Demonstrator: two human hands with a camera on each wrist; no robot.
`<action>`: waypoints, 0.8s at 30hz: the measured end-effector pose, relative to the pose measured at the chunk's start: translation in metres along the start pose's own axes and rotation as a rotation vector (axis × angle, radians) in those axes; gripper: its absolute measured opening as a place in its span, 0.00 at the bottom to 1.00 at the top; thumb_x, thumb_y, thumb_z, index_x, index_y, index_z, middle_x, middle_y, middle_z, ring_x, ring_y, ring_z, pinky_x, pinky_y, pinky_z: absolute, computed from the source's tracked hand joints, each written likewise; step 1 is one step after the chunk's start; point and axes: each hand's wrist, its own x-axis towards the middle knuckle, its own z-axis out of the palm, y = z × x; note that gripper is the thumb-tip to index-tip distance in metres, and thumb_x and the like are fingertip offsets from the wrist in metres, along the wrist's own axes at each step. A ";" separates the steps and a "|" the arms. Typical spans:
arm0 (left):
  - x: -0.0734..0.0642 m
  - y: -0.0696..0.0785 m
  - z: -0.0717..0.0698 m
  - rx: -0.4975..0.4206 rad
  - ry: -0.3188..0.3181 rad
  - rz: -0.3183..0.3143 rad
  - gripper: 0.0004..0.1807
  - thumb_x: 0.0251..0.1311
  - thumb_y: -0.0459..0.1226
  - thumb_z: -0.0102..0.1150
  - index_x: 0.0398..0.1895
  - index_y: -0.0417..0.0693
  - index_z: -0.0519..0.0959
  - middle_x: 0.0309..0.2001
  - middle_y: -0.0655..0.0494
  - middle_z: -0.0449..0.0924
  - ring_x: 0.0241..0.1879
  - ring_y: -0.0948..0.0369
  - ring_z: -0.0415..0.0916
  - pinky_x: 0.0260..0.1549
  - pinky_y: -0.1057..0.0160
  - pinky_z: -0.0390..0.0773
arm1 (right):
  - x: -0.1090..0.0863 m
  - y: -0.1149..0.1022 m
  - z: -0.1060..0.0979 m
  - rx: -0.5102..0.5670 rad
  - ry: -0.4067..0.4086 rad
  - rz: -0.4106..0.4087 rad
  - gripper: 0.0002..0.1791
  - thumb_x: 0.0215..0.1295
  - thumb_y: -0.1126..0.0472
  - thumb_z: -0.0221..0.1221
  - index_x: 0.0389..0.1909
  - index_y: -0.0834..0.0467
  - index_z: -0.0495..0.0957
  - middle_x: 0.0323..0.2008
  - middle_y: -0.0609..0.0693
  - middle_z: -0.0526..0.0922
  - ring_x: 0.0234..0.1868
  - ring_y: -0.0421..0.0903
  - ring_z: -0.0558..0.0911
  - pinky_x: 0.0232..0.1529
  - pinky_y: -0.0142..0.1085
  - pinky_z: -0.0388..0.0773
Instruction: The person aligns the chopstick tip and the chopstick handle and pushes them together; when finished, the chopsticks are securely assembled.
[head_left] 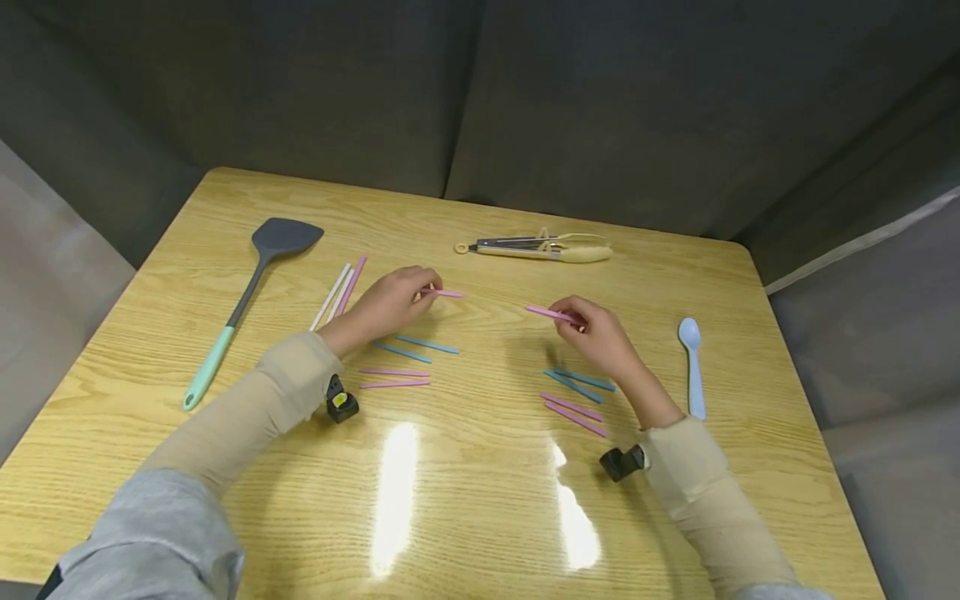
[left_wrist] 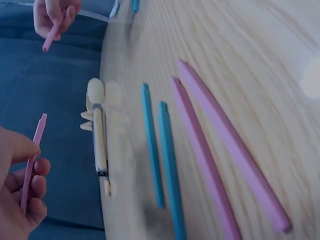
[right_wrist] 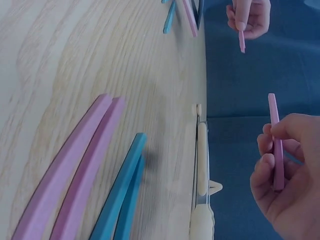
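Dark grey on its blade and mint green on its handle, a spatula (head_left: pixel 247 293) lies farthest left on the wooden table (head_left: pixel 472 500). Just right of it, two white sticks (head_left: pixel 330 297) and a loose pink stick (head_left: pixel 354 283) rest side by side, near the left forearm. The left hand (head_left: pixel 397 300) has its fingers curled in a narrow pinch, thumb against fingers, around a pink rod (head_left: pixel 452 294) that is raised above the table, its free end pointing right. Below that hand lie the left blue pair (head_left: pixel 427 344) and, nearer the person, the left pink pair (head_left: pixel 395 385). Tongs (head_left: pixel 536 253) lie beyond both hands. Well apart from the first rod, a second pink rod (head_left: pixel 546 312) points left out of the right hand (head_left: pixel 600 333), likewise raised and pinched between thumb and curled fingers. Beneath are the right blue pair (head_left: pixel 585 380), converging at their left ends, and the right pink pair (head_left: pixel 572 407). Farthest right lies a pale blue spoon (head_left: pixel 693 367).
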 end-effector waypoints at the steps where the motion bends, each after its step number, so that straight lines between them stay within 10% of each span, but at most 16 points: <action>1: 0.000 0.003 -0.001 -0.029 -0.002 -0.007 0.09 0.63 0.35 0.48 0.42 0.43 0.75 0.39 0.51 0.76 0.38 0.59 0.73 0.36 0.62 0.74 | 0.001 -0.001 0.000 0.004 0.003 -0.001 0.10 0.64 0.62 0.52 0.44 0.60 0.75 0.31 0.54 0.77 0.24 0.46 0.67 0.21 0.34 0.65; 24: -0.002 0.041 -0.005 -0.180 0.084 0.077 0.08 0.58 0.33 0.55 0.38 0.40 0.80 0.32 0.53 0.77 0.29 0.63 0.71 0.26 0.70 0.72 | 0.004 -0.033 0.007 0.029 0.001 -0.038 0.09 0.62 0.62 0.54 0.40 0.60 0.78 0.29 0.52 0.78 0.24 0.46 0.68 0.22 0.35 0.66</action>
